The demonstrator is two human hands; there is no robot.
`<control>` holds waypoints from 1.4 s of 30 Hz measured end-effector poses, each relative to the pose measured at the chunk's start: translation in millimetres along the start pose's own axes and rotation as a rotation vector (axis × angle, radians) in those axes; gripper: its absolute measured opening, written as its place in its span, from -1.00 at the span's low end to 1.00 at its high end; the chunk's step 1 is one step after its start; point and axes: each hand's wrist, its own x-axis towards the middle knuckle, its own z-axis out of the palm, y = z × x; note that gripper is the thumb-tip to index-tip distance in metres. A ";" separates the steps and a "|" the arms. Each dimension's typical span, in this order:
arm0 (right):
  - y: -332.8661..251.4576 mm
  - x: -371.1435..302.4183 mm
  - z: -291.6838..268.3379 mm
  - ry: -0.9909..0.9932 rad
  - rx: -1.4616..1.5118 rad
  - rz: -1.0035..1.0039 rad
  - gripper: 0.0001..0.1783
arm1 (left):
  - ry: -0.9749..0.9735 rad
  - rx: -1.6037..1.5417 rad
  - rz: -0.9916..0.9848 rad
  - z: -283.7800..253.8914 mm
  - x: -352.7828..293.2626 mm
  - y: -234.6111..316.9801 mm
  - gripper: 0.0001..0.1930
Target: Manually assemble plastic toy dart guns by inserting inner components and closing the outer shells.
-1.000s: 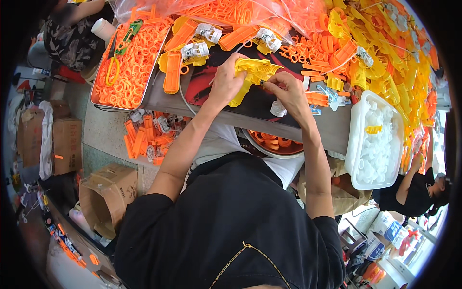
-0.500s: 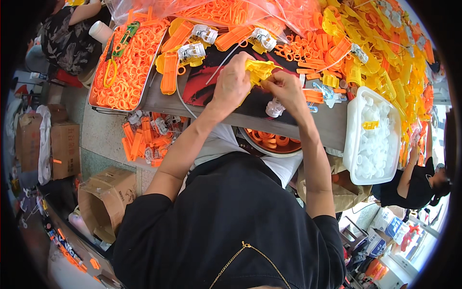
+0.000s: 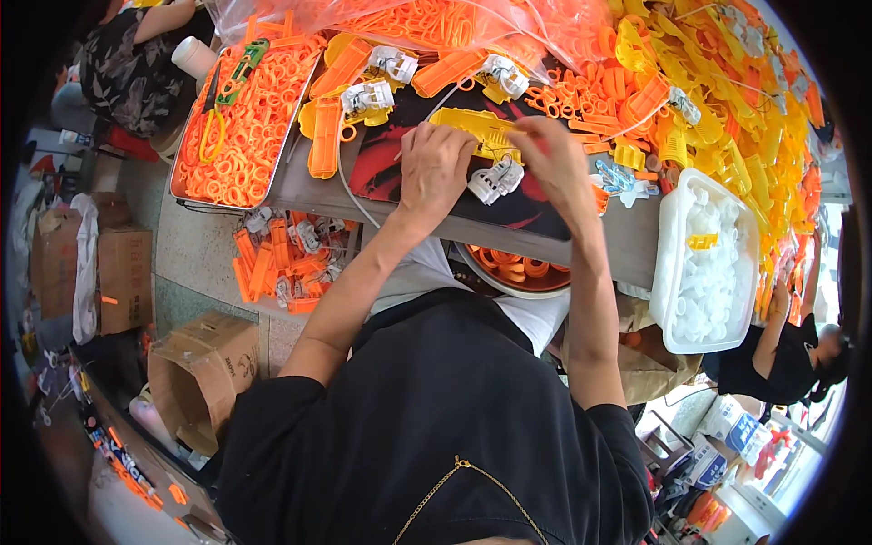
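A metal tray [image 3: 186,154] of orange rings [image 3: 245,118] sits beside cardboard boxes [image 3: 204,368].

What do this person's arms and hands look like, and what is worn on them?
Both forearms are bare, and the left hand and right hand wear no gloves. Short black sleeves end above the elbows. I can make out no watch or rings.

left hand [image 3: 434,171]: grips yellow plastic toy-gun shell [image 3: 472,125]
right hand [image 3: 556,163]: on shell, near white mechanism [image 3: 495,179]

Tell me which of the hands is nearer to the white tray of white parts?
Right. The right hand is closer to the white tray, which lies to its right; the left hand is farther left, on the yellow part.
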 end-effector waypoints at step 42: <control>6.5 -81.8 -89.3 0.301 -0.100 0.052 -0.57 | -0.410 -0.805 -0.181 25.0 79.9 -10.1 -0.81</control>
